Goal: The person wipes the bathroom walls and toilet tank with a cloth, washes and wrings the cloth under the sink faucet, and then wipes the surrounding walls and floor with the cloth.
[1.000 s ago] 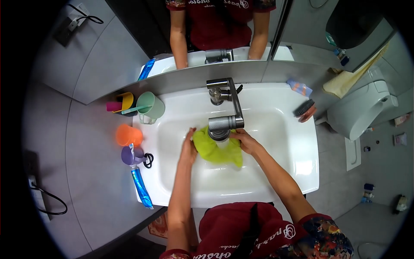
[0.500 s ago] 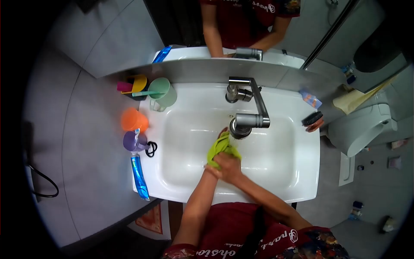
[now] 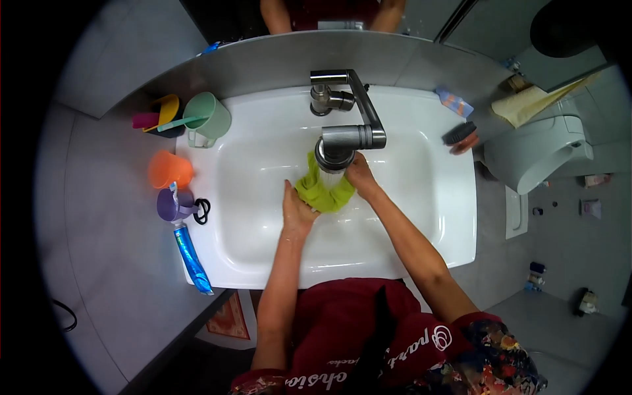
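Lime-green fabric cloth (image 3: 324, 199) | just unbunched, catching more water (image 3: 332, 179) within white sink (image 3: 263, 108) edges | left hand (image 3: 299, 215): fingers grasping it; right hand (image 3: 361, 175): can't tell

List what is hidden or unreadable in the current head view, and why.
All in the head view:
Right hand: fingertips hidden by the faucet head or green cloth.
Left hand: some fingers hidden by the cloth.
Green cloth: upper part partly covered by the faucet head.
Blue tube: print too small to read.
Mirror reflection: cut off by the top edge.
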Tool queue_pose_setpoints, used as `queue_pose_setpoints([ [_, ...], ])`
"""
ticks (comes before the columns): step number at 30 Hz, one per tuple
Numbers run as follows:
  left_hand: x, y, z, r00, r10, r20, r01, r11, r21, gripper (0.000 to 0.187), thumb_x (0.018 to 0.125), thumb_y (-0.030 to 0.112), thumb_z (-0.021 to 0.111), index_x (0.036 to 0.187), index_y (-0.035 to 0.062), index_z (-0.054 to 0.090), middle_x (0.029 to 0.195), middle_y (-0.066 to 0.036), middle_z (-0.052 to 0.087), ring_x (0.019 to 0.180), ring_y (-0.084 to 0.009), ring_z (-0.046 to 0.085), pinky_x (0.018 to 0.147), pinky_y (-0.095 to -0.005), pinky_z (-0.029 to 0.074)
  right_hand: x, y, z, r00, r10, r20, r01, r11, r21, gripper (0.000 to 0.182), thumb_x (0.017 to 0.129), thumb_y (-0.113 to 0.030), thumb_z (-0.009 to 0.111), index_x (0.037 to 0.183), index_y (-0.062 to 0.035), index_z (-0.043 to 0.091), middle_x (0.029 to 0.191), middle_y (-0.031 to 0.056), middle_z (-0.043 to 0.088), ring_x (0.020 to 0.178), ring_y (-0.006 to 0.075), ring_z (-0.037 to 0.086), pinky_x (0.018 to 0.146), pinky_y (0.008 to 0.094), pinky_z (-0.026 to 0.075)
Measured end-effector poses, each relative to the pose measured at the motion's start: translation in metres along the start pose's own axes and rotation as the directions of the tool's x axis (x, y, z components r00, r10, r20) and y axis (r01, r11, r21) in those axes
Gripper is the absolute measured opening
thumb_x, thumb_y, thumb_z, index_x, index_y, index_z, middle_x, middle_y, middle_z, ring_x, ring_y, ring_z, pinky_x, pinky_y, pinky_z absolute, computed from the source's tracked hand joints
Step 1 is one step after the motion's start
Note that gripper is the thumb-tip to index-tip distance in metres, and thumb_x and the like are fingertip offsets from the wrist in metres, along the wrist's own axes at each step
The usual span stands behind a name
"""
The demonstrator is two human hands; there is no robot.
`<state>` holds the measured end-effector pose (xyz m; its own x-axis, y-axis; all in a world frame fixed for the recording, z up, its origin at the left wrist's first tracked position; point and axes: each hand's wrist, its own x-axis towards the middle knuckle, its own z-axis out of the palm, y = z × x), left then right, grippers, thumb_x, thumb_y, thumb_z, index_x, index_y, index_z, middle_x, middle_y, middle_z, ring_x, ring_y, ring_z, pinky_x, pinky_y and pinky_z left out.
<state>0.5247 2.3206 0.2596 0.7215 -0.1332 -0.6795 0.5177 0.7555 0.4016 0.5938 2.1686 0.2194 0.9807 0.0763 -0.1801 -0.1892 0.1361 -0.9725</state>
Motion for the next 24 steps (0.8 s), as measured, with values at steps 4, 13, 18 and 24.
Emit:
queue_pose_setpoints([
  [4,0.025,0.002,-0.034,0.794,-0.075,0.604,0.222,0.96,-0.172,0.054,0.09,0.055,0.034,0.125,0.0149,0.044,0.12,-0.005,0.053,0.111,-0.0219,0.05,0.094,-0.0355,0.04,-0.026,-0.014,0.023,0.983,-0.105,0.152,0.131,0.977,-0.17,0.036,0.079,-0.023,0.063,0.108,-0.0027,0.056,0.096,0.0087,0.061,0.086,0.022,0.06,0.07,0.0318,0.047],
  [13,0.044,-0.027,-0.045,0.635,0.149,0.758,0.211,0.91,-0.356,0.051,0.092,0.051,0.033,0.124,0.0129,0.041,0.119,-0.007,0.051,0.105,-0.0216,0.051,0.089,-0.0348,0.043,-0.099,-0.031,0.064,0.722,-0.543,0.428,0.681,0.45,-0.578,0.022,0.066,-0.022,0.072,0.076,-0.0087,0.057,0.071,0.0078,0.049,0.065,0.0271,0.054,0.056,0.0332,0.043],
  [18,0.072,-0.058,-0.054,0.788,0.225,0.573,-0.307,0.95,0.049,0.039,0.094,0.04,0.035,0.12,0.0126,0.046,0.114,-0.006,0.053,0.102,-0.0183,0.053,0.087,-0.0329,0.046,-0.056,0.006,0.057,0.855,-0.421,0.302,0.461,0.352,-0.814,0.018,0.07,-0.028,0.06,0.077,-0.0127,0.057,0.077,0.0098,0.058,0.064,0.0278,0.055,0.053,0.0392,0.042],
  [24,0.025,-0.034,-0.003,0.994,0.111,0.02,-0.112,0.992,0.058,0.037,0.094,0.034,0.038,0.121,0.0105,0.047,0.113,-0.004,0.055,0.105,-0.0187,0.053,0.088,-0.0356,0.046,-0.002,0.029,0.018,0.998,-0.016,-0.061,-0.035,0.675,-0.737,0.052,0.069,-0.038,0.069,0.107,-0.0058,0.054,0.104,0.0122,0.061,0.101,0.0291,0.056,0.085,0.0374,0.044],
])
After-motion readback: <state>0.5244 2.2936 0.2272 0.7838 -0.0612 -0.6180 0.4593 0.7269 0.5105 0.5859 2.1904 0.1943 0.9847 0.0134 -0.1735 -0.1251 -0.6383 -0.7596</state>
